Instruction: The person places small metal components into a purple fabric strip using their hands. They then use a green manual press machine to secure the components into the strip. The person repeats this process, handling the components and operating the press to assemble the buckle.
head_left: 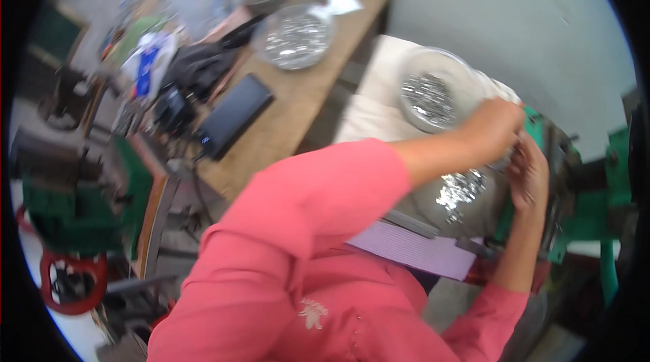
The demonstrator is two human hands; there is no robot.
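My left arm in a pink sleeve reaches across to the right. My left hand (497, 128) is closed, fingers bent down beside the green machine (535, 126); what it grips is hidden. Just below it, and seeming to touch it, my right hand (529, 174) has its fingers curled, blurred, around something I cannot make out. Small shiny metal pieces (460, 189) lie in a loose heap on the grey surface left of my right hand. Beyond my left forearm, a clear round bowl (455, 67) holds more such metal pieces (428, 100) on a cream cloth (365, 115).
A wooden table (288, 115) at the left carries a black power bank (235, 116), another bowl of metal pieces (296, 38), a dark cloth bag (203, 64) and clutter. A ridged lilac sheet (413, 250) lies before my body. Another green machine (74, 216) stands far left.
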